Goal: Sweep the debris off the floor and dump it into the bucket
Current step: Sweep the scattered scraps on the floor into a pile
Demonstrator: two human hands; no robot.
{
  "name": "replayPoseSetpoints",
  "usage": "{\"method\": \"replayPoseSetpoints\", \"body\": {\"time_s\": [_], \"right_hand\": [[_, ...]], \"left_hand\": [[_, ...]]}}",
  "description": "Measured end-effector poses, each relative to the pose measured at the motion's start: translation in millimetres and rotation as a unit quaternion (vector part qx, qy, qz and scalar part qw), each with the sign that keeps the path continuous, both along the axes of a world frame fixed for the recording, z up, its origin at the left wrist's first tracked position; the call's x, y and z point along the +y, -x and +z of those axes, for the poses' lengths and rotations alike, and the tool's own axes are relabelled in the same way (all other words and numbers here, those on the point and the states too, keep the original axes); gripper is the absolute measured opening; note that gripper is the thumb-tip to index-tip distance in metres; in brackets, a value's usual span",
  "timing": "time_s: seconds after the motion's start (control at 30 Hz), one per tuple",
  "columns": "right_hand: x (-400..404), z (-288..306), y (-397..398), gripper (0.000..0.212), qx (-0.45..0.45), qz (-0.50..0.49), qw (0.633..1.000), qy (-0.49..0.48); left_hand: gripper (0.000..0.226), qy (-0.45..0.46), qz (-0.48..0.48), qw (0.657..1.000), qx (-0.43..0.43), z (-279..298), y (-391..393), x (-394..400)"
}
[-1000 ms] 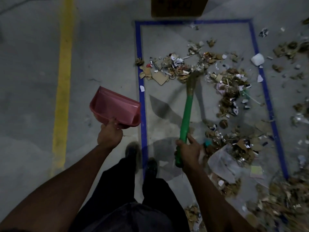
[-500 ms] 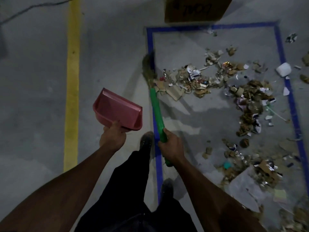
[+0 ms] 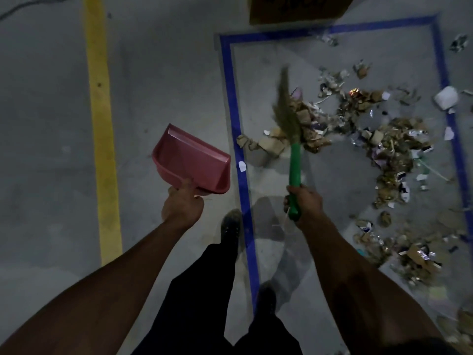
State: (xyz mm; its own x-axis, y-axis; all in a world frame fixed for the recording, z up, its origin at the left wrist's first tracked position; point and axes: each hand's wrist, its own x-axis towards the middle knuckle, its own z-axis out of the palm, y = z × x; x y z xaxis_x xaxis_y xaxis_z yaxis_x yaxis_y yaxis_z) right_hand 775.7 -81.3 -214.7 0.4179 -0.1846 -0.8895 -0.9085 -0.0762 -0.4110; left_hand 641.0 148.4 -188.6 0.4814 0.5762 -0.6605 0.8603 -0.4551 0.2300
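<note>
Gripping the green-handled straw broom point(image 3: 291, 139) at centre frame, your right hand point(image 3: 304, 203) meets scattered paper debris point(image 3: 314, 129); your left hand point(image 3: 183, 206) clutches the pink plastic dustpan point(image 3: 192, 160).

Your left hand point(image 3: 182, 204) grips the pink dustpan point(image 3: 190, 160) above bare floor, your right hand point(image 3: 303, 201) holds the green-handled broom point(image 3: 294, 160) — bristles against the debris point(image 3: 384, 139) inside the blue tape rectangle point(image 3: 234, 111).

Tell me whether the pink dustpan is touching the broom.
Apart. The head view shows bare grey floor and the blue tape line between the pink dustpan, held by the left hand, and the broom, held by the right hand.
</note>
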Motion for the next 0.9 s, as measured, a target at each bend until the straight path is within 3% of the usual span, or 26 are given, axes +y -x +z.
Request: {"method": "replayPoseSetpoints", "body": {"time_s": [0.1, 0.23, 0.4, 0.5, 0.67, 0.73, 0.9], "right_hand": [[-10, 2, -16, 0.035, -0.026, -0.083, 0.996, 0.013], [-2, 19, 4, 0.038, -0.076, -0.069, 0.993, 0.051], [16, 41, 87, 0.055, -0.095, 0.072, 0.991, 0.064], [21, 39, 126, 0.042, -0.083, 0.161, 0.983, 0.035], [4, 28, 146, 0.048, -0.052, 0.321, 0.945, 0.040], [-11, 20, 144, 0.044, -0.027, 0.304, 0.951, 0.057], [-64, 5, 117, 0.031, -0.001, 0.153, 0.988, 0.022]], "left_hand": [[0.060, 0.009, -0.007, 1.000, -0.001, 2, -6, 0], [0.062, 0.018, -0.016, 1.000, 0.000, 7, -9, 0], [0.061, 0.019, -0.028, 0.999, 0.014, 15, -5, -3], [0.061, 0.018, -0.033, 0.999, 0.017, 19, 1, -6], [0.061, 0.022, -0.043, 0.999, 0.018, 20, 17, -14], [0.061, 0.017, -0.042, 0.999, 0.017, 19, 24, -18], [0.059, 0.006, -0.056, 0.997, 0.043, 17, 45, -32]]}}
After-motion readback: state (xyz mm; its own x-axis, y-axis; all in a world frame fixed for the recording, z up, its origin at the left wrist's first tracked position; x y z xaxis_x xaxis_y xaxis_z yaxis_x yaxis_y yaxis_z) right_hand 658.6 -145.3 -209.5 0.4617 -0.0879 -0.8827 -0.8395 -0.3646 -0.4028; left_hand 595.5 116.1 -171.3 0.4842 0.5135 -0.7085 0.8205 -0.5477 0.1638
